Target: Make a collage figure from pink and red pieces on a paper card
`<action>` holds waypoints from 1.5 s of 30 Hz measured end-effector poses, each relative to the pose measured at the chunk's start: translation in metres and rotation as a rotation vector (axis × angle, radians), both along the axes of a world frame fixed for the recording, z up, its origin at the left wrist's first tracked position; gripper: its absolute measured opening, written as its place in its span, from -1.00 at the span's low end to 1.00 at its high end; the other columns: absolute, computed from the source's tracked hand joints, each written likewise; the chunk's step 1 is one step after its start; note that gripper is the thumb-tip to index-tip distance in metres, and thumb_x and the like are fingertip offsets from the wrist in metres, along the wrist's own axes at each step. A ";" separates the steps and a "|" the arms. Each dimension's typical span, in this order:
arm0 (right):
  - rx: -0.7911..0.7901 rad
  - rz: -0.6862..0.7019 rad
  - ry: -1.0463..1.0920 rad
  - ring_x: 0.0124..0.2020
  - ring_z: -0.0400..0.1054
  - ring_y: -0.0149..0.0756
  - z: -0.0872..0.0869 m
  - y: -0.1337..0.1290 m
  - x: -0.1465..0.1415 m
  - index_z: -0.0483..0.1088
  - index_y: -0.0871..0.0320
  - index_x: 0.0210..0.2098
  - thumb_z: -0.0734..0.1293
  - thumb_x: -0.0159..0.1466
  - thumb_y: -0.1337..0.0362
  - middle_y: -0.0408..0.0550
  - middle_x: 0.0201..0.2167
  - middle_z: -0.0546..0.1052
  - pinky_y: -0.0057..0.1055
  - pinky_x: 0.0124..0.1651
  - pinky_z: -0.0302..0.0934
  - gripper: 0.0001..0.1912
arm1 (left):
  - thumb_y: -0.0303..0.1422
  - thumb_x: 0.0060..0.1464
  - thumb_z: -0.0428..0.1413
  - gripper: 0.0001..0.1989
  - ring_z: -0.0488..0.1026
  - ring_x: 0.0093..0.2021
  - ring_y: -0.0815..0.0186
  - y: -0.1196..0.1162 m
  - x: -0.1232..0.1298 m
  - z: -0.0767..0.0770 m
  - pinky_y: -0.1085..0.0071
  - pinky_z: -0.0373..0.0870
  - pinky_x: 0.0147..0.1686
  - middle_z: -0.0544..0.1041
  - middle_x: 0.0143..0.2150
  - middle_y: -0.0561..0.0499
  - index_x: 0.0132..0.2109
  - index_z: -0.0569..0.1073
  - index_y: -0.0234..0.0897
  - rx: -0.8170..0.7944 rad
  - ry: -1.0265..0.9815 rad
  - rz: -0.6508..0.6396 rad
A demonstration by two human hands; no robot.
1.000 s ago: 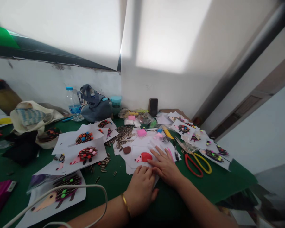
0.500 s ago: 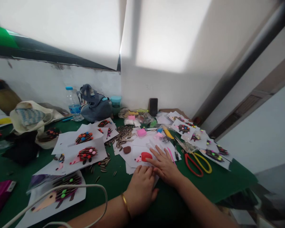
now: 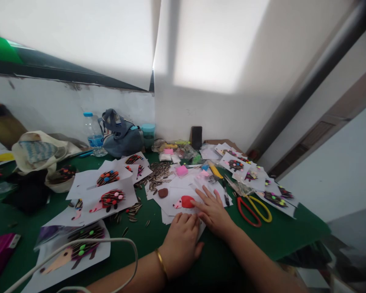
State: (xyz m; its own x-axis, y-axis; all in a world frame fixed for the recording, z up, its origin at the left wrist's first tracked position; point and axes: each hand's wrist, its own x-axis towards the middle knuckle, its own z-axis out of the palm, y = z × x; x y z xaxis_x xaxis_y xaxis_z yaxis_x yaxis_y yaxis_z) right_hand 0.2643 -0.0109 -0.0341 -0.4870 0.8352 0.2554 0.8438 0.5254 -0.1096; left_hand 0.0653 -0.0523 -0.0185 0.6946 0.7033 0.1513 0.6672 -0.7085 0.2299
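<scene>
A sheet of white paper (image 3: 174, 194) carries a small clay hedgehog shape with a pink face (image 3: 178, 204) and a flat red body (image 3: 187, 201). My right hand (image 3: 212, 211) lies spread over the paper's right part, its index fingertip beside the red body's right edge. Below the shape, my left hand (image 3: 181, 238) rests at the sheet's lower edge, fingers side by side and bent downward, thumb apart; nothing shows in its grasp. A gold bangle (image 3: 161, 262) circles the left wrist. Left of the sheet sits a brown clay lump (image 3: 163, 193).
Striped sunflower seeds (image 3: 160, 173) lie behind the sheet. Finished hedgehog pictures stand in a left pile (image 3: 126, 185) and a right pile (image 3: 236, 173). Red-and-yellow scissors (image 3: 248, 213) and a black pen (image 3: 225, 193) lie at right. A white cable (image 3: 110, 240) crosses the front left.
My right hand has slid slightly right, so its index finger uncovers more of the red body. The pink strip beside it is now mostly covered. My left hand stays in place.
</scene>
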 end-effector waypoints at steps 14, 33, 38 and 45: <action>-0.014 -0.067 -0.035 0.42 -0.25 0.05 -0.004 0.004 -0.001 0.15 -0.09 0.30 -0.01 0.40 -0.11 -0.04 0.41 0.00 0.30 0.29 -0.23 -0.43 | -0.08 0.12 0.09 -0.40 0.28 0.08 0.04 0.002 0.000 -0.002 0.06 0.14 0.19 0.41 0.17 -0.16 0.21 0.33 -0.34 0.012 -0.008 -0.008; -0.034 -0.052 0.010 0.42 -0.27 0.05 -0.001 0.013 -0.013 0.22 -0.12 0.26 -0.06 0.41 -0.10 -0.06 0.41 -0.01 0.32 0.29 -0.26 -0.44 | -0.07 0.10 0.09 -0.39 0.28 0.07 0.03 0.001 0.001 -0.001 0.04 0.15 0.17 0.42 0.13 -0.19 0.21 0.32 -0.33 0.005 0.013 0.010; -0.043 -0.063 0.008 0.42 -0.28 0.09 -0.002 0.016 -0.015 0.10 -0.09 0.33 -0.05 0.39 -0.14 -0.02 0.41 -0.02 0.35 0.27 -0.26 -0.40 | -0.07 0.10 0.09 -0.43 0.28 0.06 0.03 0.002 0.001 0.001 0.07 0.16 0.17 0.44 0.10 -0.17 0.16 0.37 -0.34 0.011 0.015 0.008; -0.037 -0.033 -0.017 0.42 -0.30 0.10 -0.001 0.015 -0.019 0.14 -0.11 0.31 -0.02 0.39 -0.15 0.00 0.42 -0.04 0.35 0.28 -0.32 -0.41 | -0.07 0.07 0.13 -0.42 0.29 0.06 0.04 0.001 0.002 -0.003 0.09 0.16 0.17 0.45 0.07 -0.16 0.14 0.38 -0.34 0.037 0.010 0.015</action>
State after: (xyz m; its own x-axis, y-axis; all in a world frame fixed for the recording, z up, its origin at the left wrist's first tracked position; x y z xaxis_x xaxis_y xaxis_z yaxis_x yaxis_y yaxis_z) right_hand 0.2452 0.0045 -0.0346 -0.4627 0.8599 0.2157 0.8626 0.4928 -0.1143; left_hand 0.0669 -0.0510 -0.0219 0.6859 0.7075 0.1705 0.6798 -0.7065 0.1970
